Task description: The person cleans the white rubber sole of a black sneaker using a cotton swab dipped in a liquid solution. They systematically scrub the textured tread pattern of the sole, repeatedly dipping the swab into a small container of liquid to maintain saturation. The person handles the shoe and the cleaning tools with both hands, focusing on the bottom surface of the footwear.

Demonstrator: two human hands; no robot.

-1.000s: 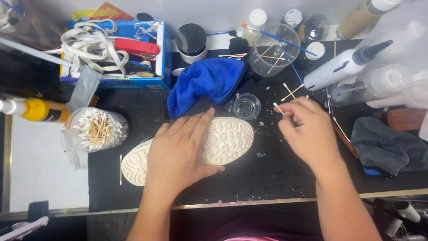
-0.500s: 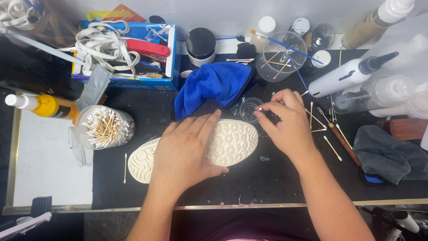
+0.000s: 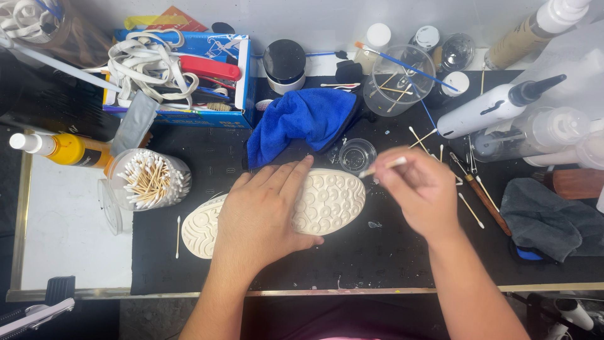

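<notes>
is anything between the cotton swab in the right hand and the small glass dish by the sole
Nothing visible. The cotton swab in the right hand has its tip just beside the small glass dish, bare mat between them; the sole lies below.

Evenly and brightly lit from overhead, with soft, short shadows beneath the left hand (image 3: 264, 217) and right hand (image 3: 418, 189). Motion-blurred at the right hand's fingers and the cotton swab (image 3: 382, 167). Glare on the clear cup (image 3: 402, 88) and spray bottles near the table's (image 3: 377, 264) far right corner. Sharp mid-table, slightly stretched toward edges.
</notes>
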